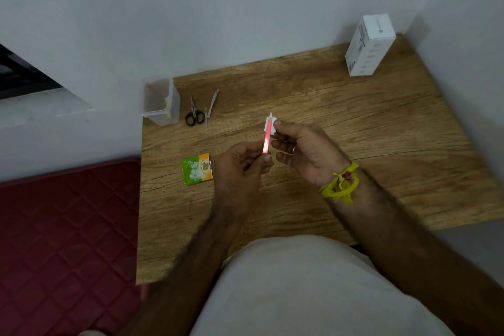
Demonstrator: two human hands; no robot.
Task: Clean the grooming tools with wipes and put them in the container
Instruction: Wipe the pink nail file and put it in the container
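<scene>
Your left hand (240, 163) sits just left of the frame's centre, its fingers curled and its grip pinched on the lower end of a slim pink tool (266, 139), which stands nearly upright with a pale tip poking out at the top. Your right hand (305, 150), just right of it, has its grip closed on a small white wipe (270, 125) folded round the upper part of that tool, thumb and forefinger pressing the wipe from the right side. A yellow thread band (341, 185) is tied round your right wrist.

Both hands hover above the wooden desk (354, 123). At the desk's upper left corner stands a clear plastic container (161, 101), open at the top. Just right of it lie small black-handled scissors (194, 113), and beside those a metal nail clipper (211, 108) with its lever raised; the two lie close but apart. A green and orange wipe sachet (197, 168) lies flat on the desk just left of your left hand. In the upper right of the frame a white box (369, 46) stands near the wall. A dark red quilted mat (68, 240) fills the lower left.
</scene>
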